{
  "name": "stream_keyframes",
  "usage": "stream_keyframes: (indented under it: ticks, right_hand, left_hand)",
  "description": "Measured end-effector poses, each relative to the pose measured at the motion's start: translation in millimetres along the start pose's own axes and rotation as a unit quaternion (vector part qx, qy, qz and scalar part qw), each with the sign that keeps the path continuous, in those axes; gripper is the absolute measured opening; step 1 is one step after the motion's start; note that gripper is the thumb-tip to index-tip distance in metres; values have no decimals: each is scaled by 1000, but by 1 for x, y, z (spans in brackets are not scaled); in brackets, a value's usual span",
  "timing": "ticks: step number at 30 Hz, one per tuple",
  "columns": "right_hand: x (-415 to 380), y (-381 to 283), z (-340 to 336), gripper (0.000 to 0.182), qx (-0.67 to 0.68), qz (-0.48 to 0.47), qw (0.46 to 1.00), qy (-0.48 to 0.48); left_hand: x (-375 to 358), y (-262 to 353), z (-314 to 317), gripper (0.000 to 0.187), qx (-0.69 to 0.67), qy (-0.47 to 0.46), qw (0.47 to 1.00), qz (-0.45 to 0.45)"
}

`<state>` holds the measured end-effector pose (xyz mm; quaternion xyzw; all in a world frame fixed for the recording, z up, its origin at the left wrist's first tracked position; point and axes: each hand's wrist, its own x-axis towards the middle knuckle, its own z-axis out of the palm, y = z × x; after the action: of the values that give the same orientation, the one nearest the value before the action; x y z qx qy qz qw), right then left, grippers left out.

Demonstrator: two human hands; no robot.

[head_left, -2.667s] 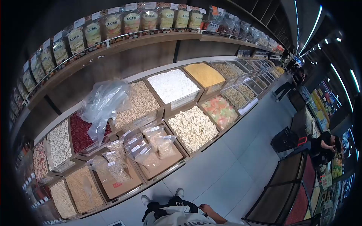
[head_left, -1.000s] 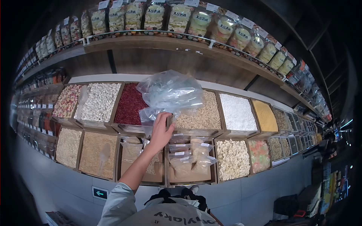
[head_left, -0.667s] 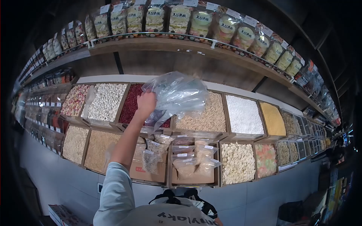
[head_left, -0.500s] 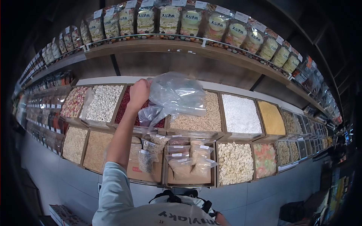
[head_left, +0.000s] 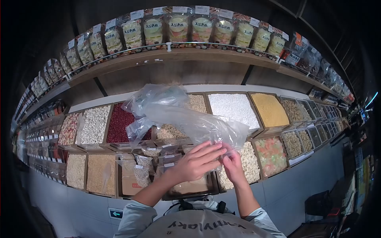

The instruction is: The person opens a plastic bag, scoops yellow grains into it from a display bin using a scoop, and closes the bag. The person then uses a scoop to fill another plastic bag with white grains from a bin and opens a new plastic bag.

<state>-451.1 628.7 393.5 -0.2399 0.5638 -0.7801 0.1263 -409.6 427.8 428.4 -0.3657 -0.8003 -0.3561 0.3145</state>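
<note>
Both my hands meet in front of me at a clear plastic bag. With its fingers stretched across, my left hand presses the bag's near edge against the other hand. My right hand pinches that same edge between thumb and fingers. The bag reaches back leftward to a crumpled heap of clear plastic, which lies over the bins of red beans and pale beans. Below the hands is a bin of whitish dried pieces, partly hidden by them.
Bins of white grains, yellow grain and white beans line the back row. Small labelled bags sit in a front bin. A scoop lies in the tan grain. Packaged goods fill the shelf above.
My left hand has come back from the plastic heap toward me. My right hand has risen into view, and both are now at the bag's edge. The view has shifted to the right.
</note>
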Motion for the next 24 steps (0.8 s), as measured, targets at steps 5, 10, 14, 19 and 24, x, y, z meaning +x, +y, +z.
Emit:
stream_keyframes:
  ticks: [5, 10, 14, 19, 24]
  right_hand:
    - [30, -20, -2, 17, -22, 61, 996, 60]
    - [27, -37, -13, 15, -57, 91, 993, 43]
    - [13, -41, 9, 17, -239, 67, 965, 80]
    - [-6, -16, 11, 21, -341, -14, 939, 47]
    - [-31, -34, 11, 17, -157, 131, 979, 3]
  left_hand:
    - [-47, 10, 23, 35, -3, -83, 996, -35]
    - [-56, 17, 0, 31, -152, -46, 965, -209]
    - [-26, 26, 9, 34, -300, 136, 892, -309]
    - [-18, 25, 52, 36, -394, 93, 832, -379]
    - [-16, 21, 63, 7, -391, 166, 823, -378]
